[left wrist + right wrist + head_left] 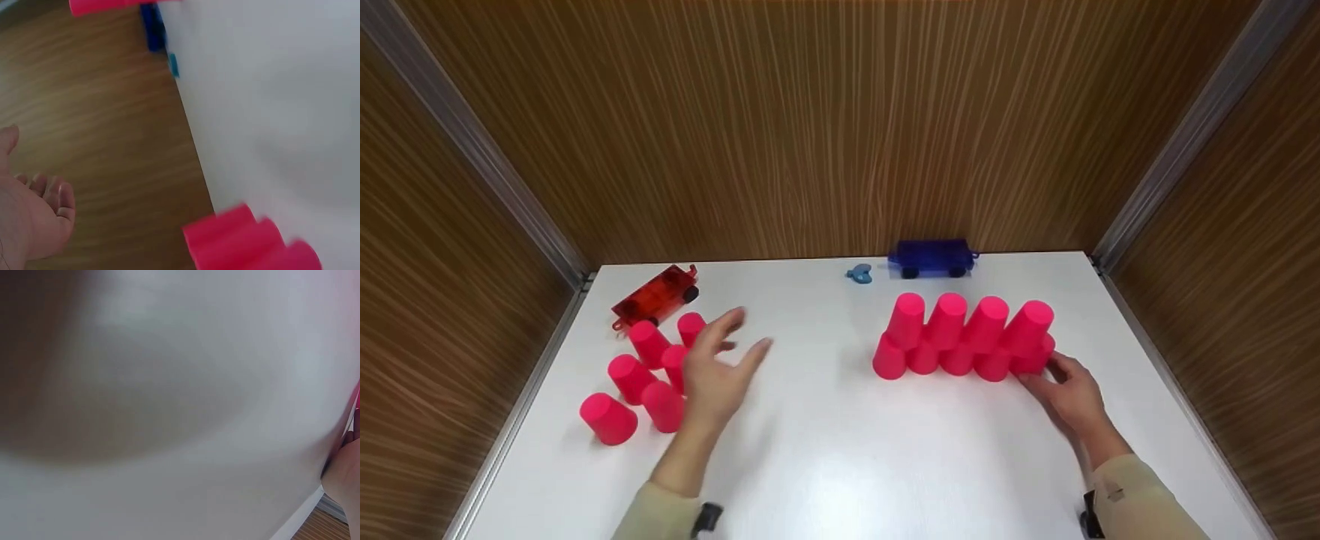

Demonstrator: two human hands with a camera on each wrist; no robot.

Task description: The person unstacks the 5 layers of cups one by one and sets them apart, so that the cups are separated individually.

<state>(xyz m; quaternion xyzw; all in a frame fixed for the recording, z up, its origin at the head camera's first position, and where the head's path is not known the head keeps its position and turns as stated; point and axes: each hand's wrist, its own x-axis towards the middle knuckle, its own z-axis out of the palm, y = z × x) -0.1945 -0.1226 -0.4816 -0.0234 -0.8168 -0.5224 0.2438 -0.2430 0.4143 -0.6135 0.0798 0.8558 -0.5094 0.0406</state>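
On the right of the white table, pink cups stand upside down in two tiers: several in a lower row and several in an upper row [946, 319]. My right hand [1072, 394] grips the rightmost lower cup [1033, 364], thumb in front and fingers at its right side. In the right wrist view only the edge of that hand [344, 472] shows. My left hand [716, 382] is in the air beside a loose group of upturned pink cups [611, 420], thumb apart from the fingers and nothing held. It partly hides some of these cups.
A clear red toy wagon [658, 296] lies at the back left. Along the back wall are a dark blue toy wagon [934, 257] and a small light blue piece [860, 274]. Wood-grain panels [840, 127] enclose the table at the back and sides.
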